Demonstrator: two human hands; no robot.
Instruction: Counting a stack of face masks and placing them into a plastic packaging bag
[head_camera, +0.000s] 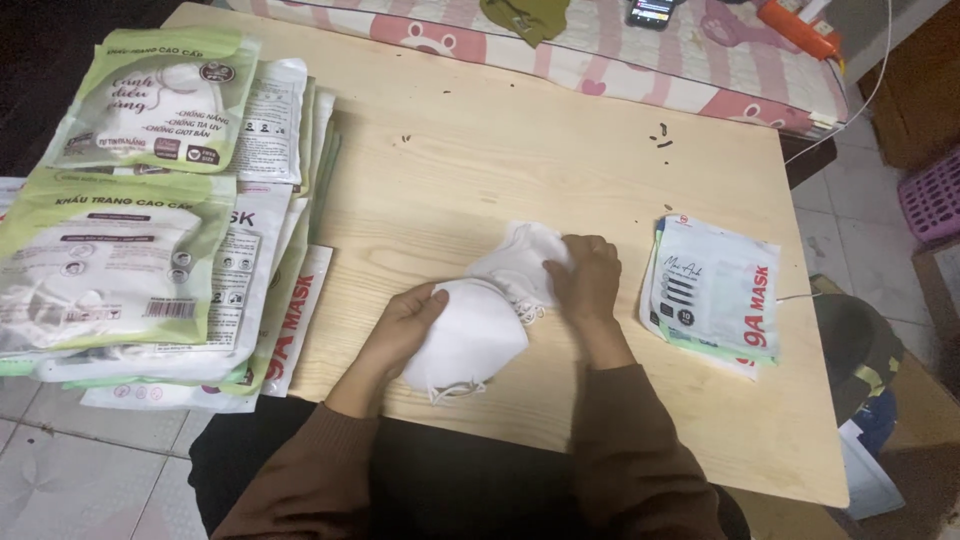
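Pale wood grain covers the bench (600, 160), which is seen from above over a tiled floor (60, 470). Nearest the camera, two brown sleeves (640, 450) are stretched forward over the near edge of the bench. A stack of white masks (480, 330) is lying on the wood near that edge, at the middle of the view, tilted from lower left to upper right. The left hand (400, 330) is laid against the left side of the stack, with its thumb pressed on the top mask; its grip is partly closed around the stack's edge. The right hand (585, 280) is curled at the upper right end of the stack, its fingers closed on the white fabric there. Thin ear loops are seen at the lower edge of the masks.

To the right, well apart from the hands, a small pile of flat white packets (715, 295) is set on the bench. On the left side, a larger, spread heap of green-and-white packets (130, 250) is stacked, partly overhanging the bench edge. Small dark specks (662, 135) are scattered on the wood further back. Beyond the far edge, a pink-and-white patterned mattress (600, 50) is seen, with an olive cloth (525, 15), a phone (652, 10) and an orange tool (800, 28) lying on it. A purple basket (932, 195) is placed on the floor at far right.
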